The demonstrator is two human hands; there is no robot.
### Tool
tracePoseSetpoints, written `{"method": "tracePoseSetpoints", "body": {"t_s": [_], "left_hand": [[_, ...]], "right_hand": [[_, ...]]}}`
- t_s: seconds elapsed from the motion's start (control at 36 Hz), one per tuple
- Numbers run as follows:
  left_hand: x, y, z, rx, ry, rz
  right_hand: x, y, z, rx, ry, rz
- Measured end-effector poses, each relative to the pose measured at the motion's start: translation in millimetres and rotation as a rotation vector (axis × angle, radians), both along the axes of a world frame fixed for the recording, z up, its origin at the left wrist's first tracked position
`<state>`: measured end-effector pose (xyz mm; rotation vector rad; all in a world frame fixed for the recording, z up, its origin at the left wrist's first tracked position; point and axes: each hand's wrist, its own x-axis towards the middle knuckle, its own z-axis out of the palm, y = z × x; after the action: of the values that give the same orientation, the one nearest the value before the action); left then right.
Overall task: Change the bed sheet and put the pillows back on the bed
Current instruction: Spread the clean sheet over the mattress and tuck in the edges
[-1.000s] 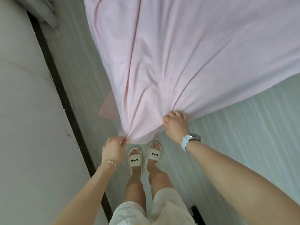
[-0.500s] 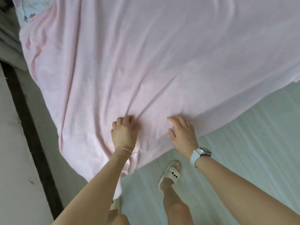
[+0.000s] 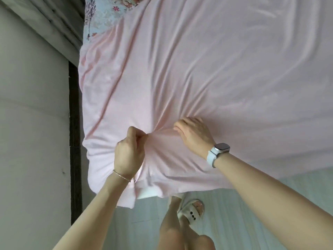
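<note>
Both hands are now sliding further up onto the bed, left hand (image 3: 128,152) and right hand (image 3: 193,133) pinching bunches of the pink sheet (image 3: 198,69) near the mattress corner. She's spreading it; next, probably pulling toward the floral patch (image 3: 100,17), where it's still uncovered.

I've carried the pink sheet (image 3: 198,69) up from the floor onto the bed, where it now fills most of the frame. My left hand (image 3: 130,152) pinches a fold mid-frame, my right hand (image 3: 194,134) bunches cloth beside it, and a floral mattress cover (image 3: 100,17) now shows upper left.
</note>
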<state>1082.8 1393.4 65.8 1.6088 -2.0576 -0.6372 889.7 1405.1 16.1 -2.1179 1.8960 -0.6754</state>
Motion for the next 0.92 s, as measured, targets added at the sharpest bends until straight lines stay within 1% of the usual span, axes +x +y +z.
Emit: {"method": "tracePoseSetpoints", "body": {"t_s": [0.06,0.17,0.31,0.39,0.44,0.47,0.53,0.56,0.61,0.64,0.67,0.69,0.75,0.81,0.86,0.92], "left_hand": [[-13.2,-2.6,13.2,-0.005,0.088,-0.054],[-58.4,0.0,29.9,0.008,0.254,-0.237],[-121.1,0.7,42.4,0.060,0.422,-0.347],[-155.5,3.6,39.9,0.130,0.457,-0.413],[-175.3,6.5,27.7,0.190,0.367,-0.449],[-183.7,6.7,17.6,0.228,0.269,-0.449],[-198.0,6.9,-9.1,0.326,0.017,-0.420],[-202.2,7.3,-23.4,0.378,-0.097,-0.416],[-208.2,10.1,-50.6,0.471,-0.279,-0.429],[-211.3,11.6,-61.7,0.515,-0.337,-0.417],[-214.7,12.9,-70.3,0.556,-0.373,-0.384],[-218.8,13.8,-76.3,0.589,-0.390,-0.332],[-227.1,15.9,-81.5,0.614,-0.390,-0.203],[-232.1,20.0,-78.0,0.590,-0.364,-0.066],[-228.5,26.4,-72.8,0.562,-0.347,0.036],[-214.9,36.8,-70.5,0.527,-0.357,0.074]], "right_hand": [[-18.8,1.7,17.1,0.007,-0.015,0.010],[-65.1,12.9,54.9,-0.009,-0.020,-0.103],[-127.1,36.6,80.6,-0.092,0.088,-0.195],[-158.7,46.3,83.3,-0.119,0.153,-0.223],[-179.2,50.2,74.8,-0.095,0.188,-0.221],[-187.0,51.9,67.7,-0.049,0.210,-0.211],[-197.8,57.8,42.8,0.082,0.259,-0.185],[-200.2,60.4,27.9,0.163,0.295,-0.163],[-198.7,57.4,1.6,0.415,0.328,-0.104],[-196.9,53.4,-10.1,0.564,0.348,-0.068],[-197.8,49.1,-22.4,0.657,0.322,-0.035],[-200.4,45.5,-32.9,0.706,0.283,-0.026],[-208.3,43.3,-40.0,0.700,0.207,-0.002],[-227.2,50.2,-48.5,0.567,0.130,-0.001],[-248.5,61.5,-51.8,0.445,0.119,0.005],[-260.7,67.1,-51.1,0.392,0.128,0.039]]}}
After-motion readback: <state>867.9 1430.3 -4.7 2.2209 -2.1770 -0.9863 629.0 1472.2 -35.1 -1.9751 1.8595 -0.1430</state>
